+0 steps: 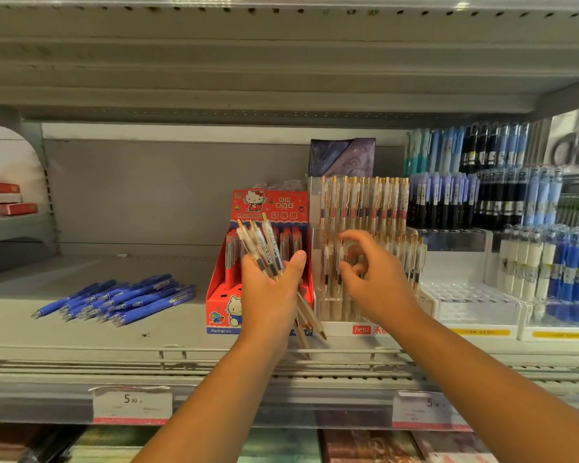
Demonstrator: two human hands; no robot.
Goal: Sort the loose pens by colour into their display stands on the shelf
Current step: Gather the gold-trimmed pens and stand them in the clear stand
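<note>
Left hand (271, 292) clamps a bundle of clear gold-clipped pens (263, 245), tips down, in front of the red cartoon stand (219, 295). Right hand (378, 285), at 3 o'clock of the left, reaches into the clear stand (335, 327). Its fingers are curled and blurred; cannot tell whether they pinch a pen. Loose blue pens (121, 299) lie flat on the shelf (81, 332), at 9 o'clock of the red stand.

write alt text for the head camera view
A person's left hand grips a bunch of clear pens at a shop shelf, while the right hand reaches into a clear stand of matching pens. Loose blue pens lie further left.
</note>
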